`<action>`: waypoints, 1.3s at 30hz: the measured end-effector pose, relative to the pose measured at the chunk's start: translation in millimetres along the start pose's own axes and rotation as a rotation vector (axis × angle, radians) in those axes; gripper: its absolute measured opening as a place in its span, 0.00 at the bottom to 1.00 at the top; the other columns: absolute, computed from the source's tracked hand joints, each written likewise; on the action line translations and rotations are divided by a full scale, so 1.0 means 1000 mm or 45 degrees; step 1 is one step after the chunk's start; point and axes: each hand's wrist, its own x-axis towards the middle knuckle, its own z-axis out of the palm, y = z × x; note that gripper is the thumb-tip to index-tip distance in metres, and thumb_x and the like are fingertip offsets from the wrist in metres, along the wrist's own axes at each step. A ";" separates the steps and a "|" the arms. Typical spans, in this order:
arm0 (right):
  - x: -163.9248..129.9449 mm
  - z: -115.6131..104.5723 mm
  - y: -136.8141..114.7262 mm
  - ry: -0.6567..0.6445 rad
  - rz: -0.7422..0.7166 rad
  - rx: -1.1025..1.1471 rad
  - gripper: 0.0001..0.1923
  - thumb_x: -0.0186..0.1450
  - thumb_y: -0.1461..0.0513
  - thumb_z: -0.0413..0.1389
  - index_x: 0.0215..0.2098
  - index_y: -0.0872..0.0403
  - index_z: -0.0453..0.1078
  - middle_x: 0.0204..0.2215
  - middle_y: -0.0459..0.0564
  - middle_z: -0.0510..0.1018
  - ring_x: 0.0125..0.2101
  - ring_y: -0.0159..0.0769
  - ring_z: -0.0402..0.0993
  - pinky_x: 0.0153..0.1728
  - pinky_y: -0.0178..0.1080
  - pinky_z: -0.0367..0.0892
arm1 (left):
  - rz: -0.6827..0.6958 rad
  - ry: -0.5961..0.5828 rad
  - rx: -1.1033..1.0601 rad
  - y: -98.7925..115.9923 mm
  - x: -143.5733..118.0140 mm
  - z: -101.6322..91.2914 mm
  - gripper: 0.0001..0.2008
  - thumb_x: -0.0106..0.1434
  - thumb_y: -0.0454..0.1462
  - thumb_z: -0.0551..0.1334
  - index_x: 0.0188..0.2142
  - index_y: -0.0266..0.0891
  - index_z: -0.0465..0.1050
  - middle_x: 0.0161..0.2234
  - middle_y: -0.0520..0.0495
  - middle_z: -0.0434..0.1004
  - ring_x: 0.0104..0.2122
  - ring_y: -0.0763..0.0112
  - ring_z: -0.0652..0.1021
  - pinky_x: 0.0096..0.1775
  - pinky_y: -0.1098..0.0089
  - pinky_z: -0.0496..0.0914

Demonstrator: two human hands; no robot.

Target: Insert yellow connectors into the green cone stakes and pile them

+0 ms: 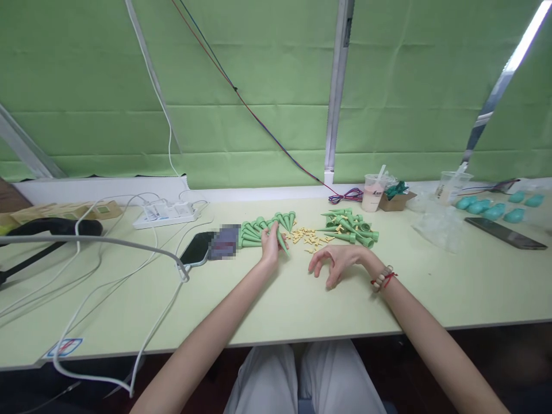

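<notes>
My left hand (270,244) is closed around a green plastic cone (283,245), whose narrow tip slants down toward the front right. Just behind that hand lies a row of similar green cones (250,234) set side by side. My right hand (335,264) hovers low over the table or rests on it, its fingers bent and apart, with nothing visible in them. Small yellow plastic pieces (304,236) are scattered between the two hands. Beyond the right hand is a loose heap of green cones (350,226) pointing in various directions.
Phones (196,249) lie left of the cones. White cables and a power strip (166,214) spread over the table's left side. A drink cup (372,192), a cardboard box (394,201), plastic bags (440,229), teal objects (494,211) and a dark phone (505,233) occupy the right.
</notes>
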 end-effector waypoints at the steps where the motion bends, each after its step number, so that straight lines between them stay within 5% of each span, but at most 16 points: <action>1: 0.001 0.001 0.000 -0.001 0.003 0.019 0.34 0.39 0.59 0.69 0.44 0.54 0.70 0.38 0.50 0.76 0.26 0.31 0.76 0.27 0.32 0.72 | -0.015 -0.016 0.001 0.000 0.000 0.000 0.14 0.57 0.48 0.58 0.32 0.42 0.57 0.15 0.59 0.63 0.11 0.77 0.64 0.17 0.75 0.56; 7: 0.012 0.001 0.006 0.215 -0.121 -0.103 0.24 0.46 0.62 0.65 0.41 0.55 0.72 0.30 0.47 0.78 0.26 0.29 0.73 0.27 0.31 0.69 | -0.135 -0.170 0.040 -0.001 -0.004 0.000 0.16 0.61 0.48 0.52 0.23 0.41 0.57 0.10 0.59 0.51 0.09 0.78 0.59 0.15 0.75 0.51; 11: 0.024 0.001 0.017 0.535 -0.284 -0.218 0.12 0.53 0.64 0.59 0.36 0.57 0.73 0.22 0.45 0.76 0.20 0.26 0.68 0.22 0.30 0.65 | -0.239 -0.267 0.039 -0.004 -0.004 0.000 0.20 0.65 0.47 0.44 0.19 0.41 0.53 0.09 0.58 0.49 0.09 0.78 0.59 0.15 0.76 0.51; 14: 0.035 0.002 0.024 0.849 -0.342 -0.275 0.13 0.56 0.65 0.56 0.39 0.58 0.73 0.22 0.46 0.76 0.19 0.27 0.67 0.22 0.31 0.64 | -0.335 -0.262 0.019 -0.007 -0.005 0.002 0.21 0.66 0.44 0.41 0.20 0.39 0.57 0.11 0.56 0.55 0.10 0.78 0.60 0.14 0.76 0.51; 19: 0.043 0.001 0.026 1.121 -0.380 -0.248 0.16 0.58 0.66 0.53 0.45 0.57 0.71 0.42 0.54 0.77 0.27 0.30 0.72 0.24 0.32 0.66 | -0.353 -0.271 -0.058 -0.012 -0.009 0.007 0.17 0.67 0.42 0.46 0.29 0.36 0.64 0.22 0.50 0.71 0.15 0.79 0.69 0.20 0.76 0.62; 23: 0.039 0.001 0.024 1.381 -0.241 -0.545 0.12 0.57 0.67 0.53 0.39 0.52 0.74 0.38 0.48 0.78 0.30 0.32 0.72 0.30 0.34 0.64 | -0.401 -0.352 -0.159 -0.017 -0.010 0.008 0.12 0.66 0.40 0.48 0.33 0.36 0.64 0.28 0.48 0.74 0.18 0.79 0.71 0.19 0.77 0.61; 27: 0.041 0.007 0.023 1.458 -0.099 -0.804 0.09 0.60 0.63 0.53 0.36 0.50 0.74 0.34 0.46 0.77 0.32 0.33 0.71 0.29 0.34 0.61 | -0.436 -0.365 -0.193 -0.017 -0.009 0.008 0.13 0.66 0.40 0.48 0.33 0.35 0.65 0.30 0.47 0.74 0.17 0.80 0.71 0.17 0.78 0.60; 33: 0.063 0.016 0.024 1.446 -0.136 -1.111 0.14 0.63 0.59 0.51 0.44 0.55 0.72 0.38 0.54 0.72 0.42 0.41 0.67 0.41 0.39 0.59 | -0.457 -0.266 -0.190 -0.015 -0.013 0.009 0.11 0.63 0.39 0.52 0.29 0.33 0.66 0.23 0.49 0.71 0.16 0.79 0.70 0.18 0.77 0.61; 39: 0.071 0.016 0.023 1.420 -0.101 -1.224 0.11 0.64 0.62 0.50 0.40 0.53 0.74 0.41 0.54 0.73 0.43 0.43 0.64 0.40 0.42 0.54 | -0.243 0.088 -0.094 -0.024 -0.017 0.010 0.10 0.59 0.40 0.54 0.30 0.34 0.67 0.21 0.49 0.72 0.21 0.77 0.72 0.23 0.77 0.62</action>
